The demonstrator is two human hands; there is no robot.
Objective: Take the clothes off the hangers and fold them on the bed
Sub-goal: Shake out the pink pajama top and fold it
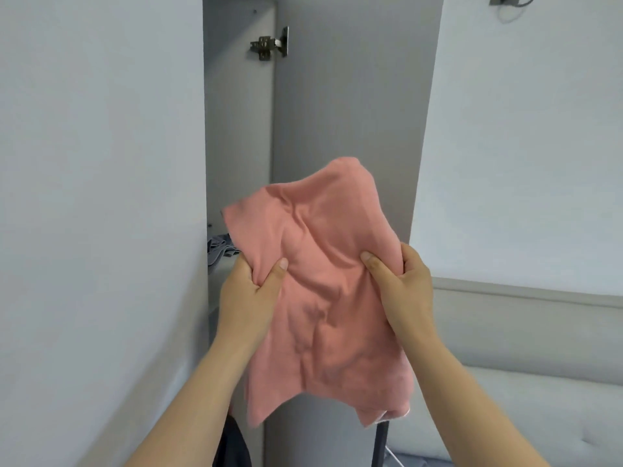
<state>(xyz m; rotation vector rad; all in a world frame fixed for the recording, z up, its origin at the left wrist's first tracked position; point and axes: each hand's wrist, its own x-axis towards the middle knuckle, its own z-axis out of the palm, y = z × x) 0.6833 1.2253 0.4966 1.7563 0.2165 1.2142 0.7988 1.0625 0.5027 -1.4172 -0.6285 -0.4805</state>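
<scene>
Both bare forearms reach up and forward; the left hand (251, 291) and the right hand (403, 284) each pinch a side of a folded pink garment (320, 288), thumbs on top, holding it in the air before an open wardrobe door (354, 96).

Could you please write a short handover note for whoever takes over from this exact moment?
Left hand: grips the pink garment at its left edge.
Right hand: grips its right edge.
Garment: in the air before the open wardrobe, no hanger in it, roughly folded, creased.
Grey clothes lie on a shelf inside; the bed is lower right.
Left: set it down; a dark cloth below may need folding.
</scene>
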